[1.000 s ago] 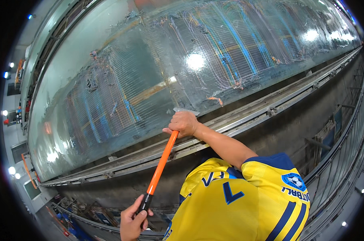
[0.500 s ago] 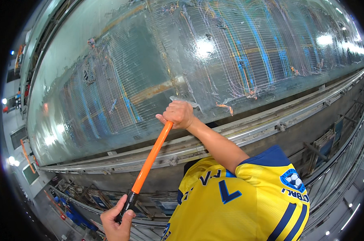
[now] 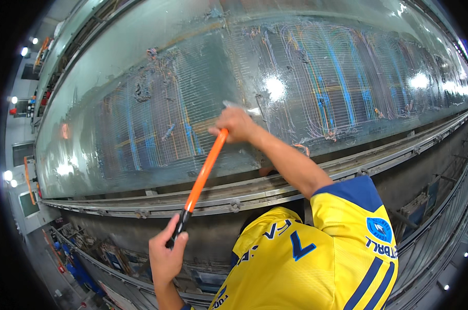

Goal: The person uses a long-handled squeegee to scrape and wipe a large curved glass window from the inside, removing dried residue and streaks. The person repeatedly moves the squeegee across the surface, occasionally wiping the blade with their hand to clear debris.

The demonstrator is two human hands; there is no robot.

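My right hand (image 3: 235, 125) wraps around the upper end of a tool with an orange handle (image 3: 207, 170), over a big glossy greyish-green panel (image 3: 210, 72). A pale, flat piece (image 3: 242, 108) shows just beyond this hand. The tool's head is mostly hidden, so its exact kind cannot be told. Lower down, my left hand (image 3: 167, 249) grips the black end (image 3: 179, 227) of the same tool. The handle slants from lower left to upper right. Under the panel's shiny surface lie fine grid lines and blue, orange and purple strands.
A metal rail (image 3: 234, 206) runs along the panel's near edge, with a dark gap beneath it. Loose orange strands (image 3: 302, 149) stick up near that edge. Frames and railings (image 3: 425, 201) stand below at right. Blue equipment (image 3: 81, 271) is on the floor at lower left.
Both hands and the tool have moved farther out over the panel, away from its near edge. The view has also shifted and turned slightly. Both grips stay closed.
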